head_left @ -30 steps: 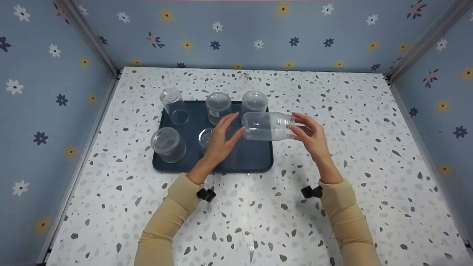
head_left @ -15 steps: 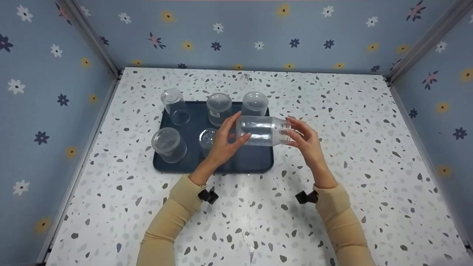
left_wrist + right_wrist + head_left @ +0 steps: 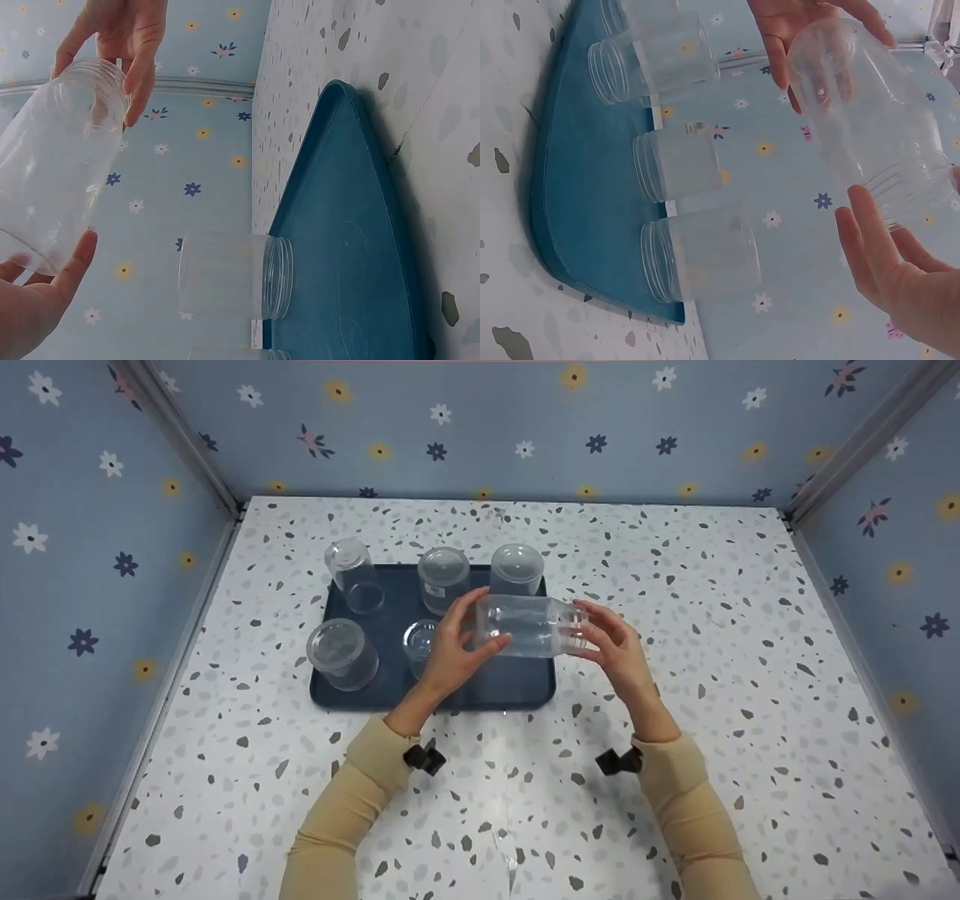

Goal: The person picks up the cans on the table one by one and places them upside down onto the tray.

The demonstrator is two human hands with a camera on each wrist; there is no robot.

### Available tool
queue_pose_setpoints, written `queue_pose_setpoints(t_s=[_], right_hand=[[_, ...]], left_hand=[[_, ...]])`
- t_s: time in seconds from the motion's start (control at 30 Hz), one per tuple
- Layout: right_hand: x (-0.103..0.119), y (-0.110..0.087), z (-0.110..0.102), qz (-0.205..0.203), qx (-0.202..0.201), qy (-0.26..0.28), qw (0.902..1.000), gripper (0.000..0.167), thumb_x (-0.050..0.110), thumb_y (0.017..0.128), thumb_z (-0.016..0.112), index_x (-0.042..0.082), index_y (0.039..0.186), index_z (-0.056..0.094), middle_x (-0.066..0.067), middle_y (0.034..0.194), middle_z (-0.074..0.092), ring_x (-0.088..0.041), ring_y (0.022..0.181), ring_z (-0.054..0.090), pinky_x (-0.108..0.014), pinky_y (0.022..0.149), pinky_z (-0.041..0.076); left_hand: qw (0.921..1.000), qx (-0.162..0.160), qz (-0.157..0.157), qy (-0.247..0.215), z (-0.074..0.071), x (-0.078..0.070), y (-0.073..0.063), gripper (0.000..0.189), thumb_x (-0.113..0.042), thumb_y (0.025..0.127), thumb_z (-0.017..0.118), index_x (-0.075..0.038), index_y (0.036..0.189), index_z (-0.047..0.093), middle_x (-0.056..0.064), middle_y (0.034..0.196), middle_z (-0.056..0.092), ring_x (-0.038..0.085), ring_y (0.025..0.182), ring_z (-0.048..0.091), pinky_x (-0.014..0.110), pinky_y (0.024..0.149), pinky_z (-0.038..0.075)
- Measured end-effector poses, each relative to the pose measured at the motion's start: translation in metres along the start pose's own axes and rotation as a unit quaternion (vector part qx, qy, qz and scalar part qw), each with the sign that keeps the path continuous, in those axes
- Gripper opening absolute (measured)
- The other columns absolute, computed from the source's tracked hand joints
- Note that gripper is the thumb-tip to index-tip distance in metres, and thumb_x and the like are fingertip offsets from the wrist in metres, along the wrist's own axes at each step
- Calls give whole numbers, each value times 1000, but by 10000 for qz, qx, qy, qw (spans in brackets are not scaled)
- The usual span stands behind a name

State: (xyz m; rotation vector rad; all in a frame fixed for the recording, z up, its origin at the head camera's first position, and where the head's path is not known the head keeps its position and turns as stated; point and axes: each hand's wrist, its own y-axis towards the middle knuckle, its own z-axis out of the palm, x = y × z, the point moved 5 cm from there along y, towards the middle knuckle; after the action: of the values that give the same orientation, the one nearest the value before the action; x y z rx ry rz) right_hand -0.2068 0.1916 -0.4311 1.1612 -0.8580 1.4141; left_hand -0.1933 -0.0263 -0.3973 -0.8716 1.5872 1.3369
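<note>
A clear plastic jar (image 3: pixel 525 626) lies sideways in the air above the right part of a dark blue tray (image 3: pixel 517 690). Its threaded mouth points right. My left hand (image 3: pixel 455 649) grips the closed base end, thumb in front and fingers behind. At the threaded neck, my right hand (image 3: pixel 619 649) holds the jar between thumb and fingers. In the right wrist view, the jar (image 3: pixel 870 112) spans both hands, with right fingertips on the screw thread. The left wrist view shows the neck of the jar (image 3: pixel 64 150) within the right fingers.
Several clear jars stand mouth down on the tray, including a tall slim one (image 3: pixel 356 577), a wide one (image 3: pixel 343 654), a labelled one (image 3: pixel 444 577) and another (image 3: pixel 517 570). A small one (image 3: pixel 420 641) is partly behind my left hand. Flowered panels (image 3: pixel 480 427) wall the speckled table (image 3: pixel 675 547).
The jar has moved slightly left and toward me. My left hand, earlier at its base edge, has closed around the base; my right hand stays at the neck.
</note>
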Motion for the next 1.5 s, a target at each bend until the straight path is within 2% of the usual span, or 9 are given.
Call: queue_pose_setpoints(t_s=[0.13, 0.37, 0.5, 0.63, 0.83, 0.93, 1.03, 1.17, 1.5], right_hand=[[-3, 2, 0, 101, 37, 40, 9999, 46, 14, 86, 58, -5, 125, 44, -17, 117, 50, -30, 100, 53, -37, 75, 49], [-8, 5, -4, 239, 107, -192, 9995, 51, 19, 85, 61, -3, 127, 43, -16, 122, 48, -28, 105, 51, -35, 80, 47], [-11, 7, -9, 260, 131, -424, 9987, 47, 17, 87, 58, -2, 127, 44, -18, 124, 46, -29, 107, 50, -36, 81, 46], [-12, 8, -14, 247, 62, -506, 9984, 43, 15, 89, 54, -4, 126, 45, -20, 122, 47, -31, 107, 50, -38, 83, 45], [-15, 9, -24, 153, -139, -848, 9962, 41, 14, 90, 53, -8, 123, 45, -18, 114, 54, -31, 103, 52, -39, 83, 45], [-16, 10, -27, 94, -141, -1349, 9907, 41, 14, 89, 54, -8, 123, 46, -19, 114, 54, -28, 102, 53, -37, 82, 46], [-17, 10, -29, 15, -110, -2019, 9793, 39, 14, 88, 56, -5, 121, 49, -21, 114, 54, -25, 100, 54, -35, 80, 47], [-18, 10, -31, -185, -41, -2952, 9552, 37, 14, 86, 60, 0, 120, 53, -20, 113, 55, -27, 99, 54, -35, 80, 46], [-16, 8, -32, -738, 207, -4742, 8771, 45, 18, 83, 63, 1, 123, 51, -19, 115, 53, -32, 103, 50, -47, 81, 43]], left_hand=[[9997, -125, 89, 189, -1, 1, 0, 59, -6, 75, 68, 6, 126, 40, 18, 114, 45, 23, 96, 49, 35, 73, 49], [9964, -276, 254, 759, -4, 26, 3, 62, -20, 74, 72, -6, 128, 44, 6, 112, 48, 16, 95, 48, 29, 69, 49], [9894, -318, 495, 1327, -6, 25, 4, 66, -36, 72, 72, -10, 127, 46, 1, 113, 49, 13, 100, 46, 31, 80, 43], [9822, -285, 679, 1728, -7, 21, 6, 68, -40, 71, 72, -9, 125, 47, 2, 113, 49, 13, 103, 46, 33, 88, 37], [9748, -147, 548, 2158, -6, 18, 8, 71, -42, 69, 73, -7, 125, 47, 5, 117, 47, 13, 106, 45, 29, 91, 35], [9714, -31, 493, 2322, -6, 20, 10, 71, -39, 68, 74, -5, 125, 47, 6, 117, 47, 13, 107, 45, 27, 92, 34], [9665, 107, 472, 2519, -5, 20, 11, 71, -37, 68, 75, -5, 125, 47, 7, 117, 46, 15, 108, 45, 26, 92, 35], [9586, 342, 359, 2804, -4, 21, 13, 71, -35, 69, 75, -5, 126, 46, 9, 117, 45, 18, 106, 45, 29, 89, 38], [9298, 1009, -94, 3539, 4, 26, 21, 74, -34, 68, 76, -8, 129, 44, 11, 120, 43, 23, 107, 43, 36, 84, 41]])
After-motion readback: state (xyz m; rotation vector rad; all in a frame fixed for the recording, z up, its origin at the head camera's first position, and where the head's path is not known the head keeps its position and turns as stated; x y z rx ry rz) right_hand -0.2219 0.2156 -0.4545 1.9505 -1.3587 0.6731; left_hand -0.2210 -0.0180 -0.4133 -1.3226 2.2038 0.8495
